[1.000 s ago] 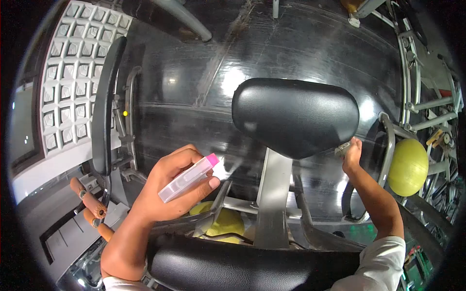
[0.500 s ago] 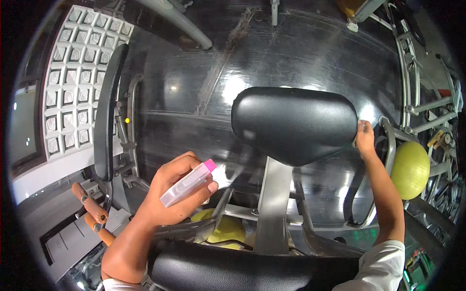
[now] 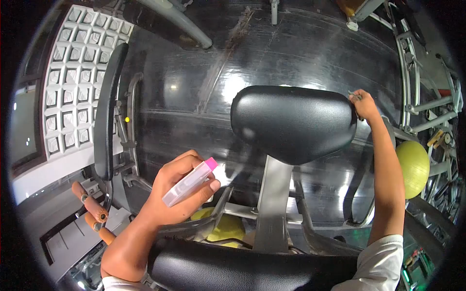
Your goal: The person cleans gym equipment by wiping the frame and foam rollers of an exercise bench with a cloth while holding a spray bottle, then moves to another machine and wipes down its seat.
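My left hand is closed around a small flat translucent bottle with a pink top, tilted up to the right over the floor. At the upper right edge of the black padded seat, my right hand pinches a greyish cloth. Only bits of the cloth show; the fingers and the pad's edge hide the rest. The seat pad rests on a grey metal post.
Another black pad lies close below me. A tall black backrest stands at left. One yellow-green ball sits at right, another under the frame. A grey metal bar reaches in at the top.
My right hand has moved up along the right side of the seat pad to its upper corner, carrying the cloth. My left hand and the bottle have barely shifted.
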A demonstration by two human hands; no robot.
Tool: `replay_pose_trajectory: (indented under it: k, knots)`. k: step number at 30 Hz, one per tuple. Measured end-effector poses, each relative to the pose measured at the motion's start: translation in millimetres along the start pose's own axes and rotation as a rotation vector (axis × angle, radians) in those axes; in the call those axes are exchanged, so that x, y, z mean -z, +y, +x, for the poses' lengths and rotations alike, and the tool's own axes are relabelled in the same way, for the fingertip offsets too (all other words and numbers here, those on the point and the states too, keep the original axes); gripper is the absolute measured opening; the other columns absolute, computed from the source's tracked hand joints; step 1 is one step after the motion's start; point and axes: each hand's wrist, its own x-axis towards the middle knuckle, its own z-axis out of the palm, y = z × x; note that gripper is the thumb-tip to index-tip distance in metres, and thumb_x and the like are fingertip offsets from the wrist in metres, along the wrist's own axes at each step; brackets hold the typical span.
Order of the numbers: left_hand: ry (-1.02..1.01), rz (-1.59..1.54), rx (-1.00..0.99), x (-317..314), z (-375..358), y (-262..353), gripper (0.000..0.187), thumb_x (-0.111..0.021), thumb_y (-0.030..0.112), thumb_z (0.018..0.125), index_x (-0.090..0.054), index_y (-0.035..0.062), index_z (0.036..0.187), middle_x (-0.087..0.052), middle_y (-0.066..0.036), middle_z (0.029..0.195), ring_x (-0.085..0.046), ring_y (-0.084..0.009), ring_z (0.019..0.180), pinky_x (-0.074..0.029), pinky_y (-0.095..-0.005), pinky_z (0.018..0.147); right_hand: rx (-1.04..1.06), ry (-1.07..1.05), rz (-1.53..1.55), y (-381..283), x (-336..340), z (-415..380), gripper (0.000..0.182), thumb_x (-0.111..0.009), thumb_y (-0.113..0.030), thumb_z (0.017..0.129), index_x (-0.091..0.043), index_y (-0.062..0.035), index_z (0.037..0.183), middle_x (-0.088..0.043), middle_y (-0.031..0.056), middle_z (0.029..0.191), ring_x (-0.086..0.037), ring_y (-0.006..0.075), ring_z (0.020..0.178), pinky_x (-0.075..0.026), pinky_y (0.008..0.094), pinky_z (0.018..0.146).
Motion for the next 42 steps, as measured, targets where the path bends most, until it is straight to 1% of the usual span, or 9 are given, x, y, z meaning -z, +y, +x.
replay_pose_trajectory:
  k: [2, 5, 9, 11, 13, 17, 25, 30, 42]
  knots:
    - [-0.001, -0.009, -0.007, -1.8, 0.8, -2.1, 0.013, -0.077, 0.005, 0.085, -0.065, 0.0013, 0.09, -0.059, -0.006, 0.085, -0.057, -0.0137, 0.076, -0.044, -0.0282, 0.07, 0.076, 0.074, -0.103, -11.9, -4.1, 13.7, 0.034, -0.072, -0.033, 0.092, -0.068, -0.0077, 0.113, -0.072, 0.0242, 0.112, -0.067, 0.0419, 0.111, -0.052, 0.046, 0.093]
    - [-0.013, 0.01, -0.006, 0.5, -0.4, -1.9, 0.013, -0.077, 0.005, 0.086, -0.065, 0.0013, 0.09, -0.059, -0.006, 0.085, -0.057, -0.0137, 0.076, -0.044, -0.0282, 0.07, 0.204, 0.099, -0.215, -76.2, -8.8, 0.8, 0.038, -0.074, -0.036, 0.09, -0.068, -0.0078, 0.115, -0.072, 0.0237, 0.116, -0.067, 0.0416, 0.114, -0.052, 0.0466, 0.096]
    - [-0.009, 0.019, 0.01, 0.4, 0.8, -0.6, 0.013, -0.077, 0.005, 0.086, -0.065, 0.0015, 0.089, -0.059, -0.006, 0.085, -0.057, -0.0135, 0.077, -0.044, -0.0281, 0.071, 0.286, 0.106, -0.015, -129.5, -52.6, 6.7, 0.044, -0.073, -0.042, 0.091, -0.07, -0.0108, 0.122, -0.072, 0.0216, 0.119, -0.067, 0.0406, 0.114, -0.053, 0.0466, 0.098]
    - [-0.01, 0.003, 0.021, 2.0, 1.9, -1.0, 0.013, -0.077, 0.005, 0.087, -0.065, 0.0014, 0.089, -0.059, -0.006, 0.086, -0.057, -0.0134, 0.077, -0.044, -0.0281, 0.071, 0.282, -0.036, -0.028, -159.7, -79.3, -6.2, 0.042, -0.07, -0.041, 0.092, -0.072, -0.0122, 0.123, -0.072, 0.0212, 0.12, -0.067, 0.0381, 0.115, -0.051, 0.0461, 0.101]
    - [0.002, -0.025, 0.061, 3.4, 0.8, -1.9, 0.013, -0.077, 0.006, 0.087, -0.065, 0.0014, 0.09, -0.059, -0.005, 0.086, -0.057, -0.0133, 0.076, -0.044, -0.028, 0.071, 0.504, -0.028, -0.239, -168.7, -109.3, -5.4, 0.038, -0.068, -0.039, 0.094, -0.072, -0.0142, 0.124, -0.071, 0.0182, 0.122, -0.066, 0.0357, 0.116, -0.049, 0.0468, 0.105]
    - [0.021, -0.079, 0.124, 4.0, -1.1, -1.8, 0.013, -0.078, 0.006, 0.087, -0.066, 0.0017, 0.09, -0.059, -0.005, 0.086, -0.057, -0.0127, 0.076, -0.044, -0.0279, 0.071, 0.335, -0.076, -0.404, -187.5, -96.0, -29.0, 0.039, -0.067, -0.042, 0.094, -0.073, -0.0173, 0.124, -0.069, 0.0132, 0.128, -0.063, 0.0359, 0.121, -0.047, 0.0488, 0.107]
    - [0.01, -0.015, 0.017, 7.1, -0.2, -6.1, 0.013, -0.077, 0.006, 0.087, -0.066, 0.002, 0.091, -0.06, -0.005, 0.087, -0.058, -0.0125, 0.078, -0.044, -0.0279, 0.071, 0.161, -0.142, -0.463, -144.9, -32.3, -23.8, 0.053, -0.068, -0.044, 0.086, -0.069, -0.0168, 0.132, -0.066, 0.0175, 0.136, -0.063, 0.0381, 0.124, -0.05, 0.0499, 0.106]
    - [0.002, -0.022, -0.036, 4.4, 0.7, -5.3, 0.013, -0.078, 0.007, 0.088, -0.066, 0.0022, 0.091, -0.06, -0.005, 0.087, -0.058, -0.0129, 0.079, -0.045, -0.028, 0.072, 0.027, -0.02, -0.55, -116.3, -17.7, -18.5, 0.059, -0.065, -0.044, 0.086, -0.066, -0.0137, 0.136, -0.067, 0.023, 0.132, -0.064, 0.0409, 0.123, -0.05, 0.0481, 0.107]
    - [-0.018, -0.103, 0.054, -8.9, 1.5, -4.5, 0.016, -0.079, 0.009, 0.088, -0.064, 0.0034, 0.091, -0.06, -0.004, 0.088, -0.057, -0.0112, 0.079, -0.045, -0.0275, 0.072, 0.214, 0.009, -0.318, -148.3, -54.0, -20.9, 0.05, -0.072, -0.042, 0.084, -0.073, -0.0074, 0.121, -0.072, 0.0225, 0.121, -0.068, 0.0382, 0.115, -0.052, 0.0468, 0.102]
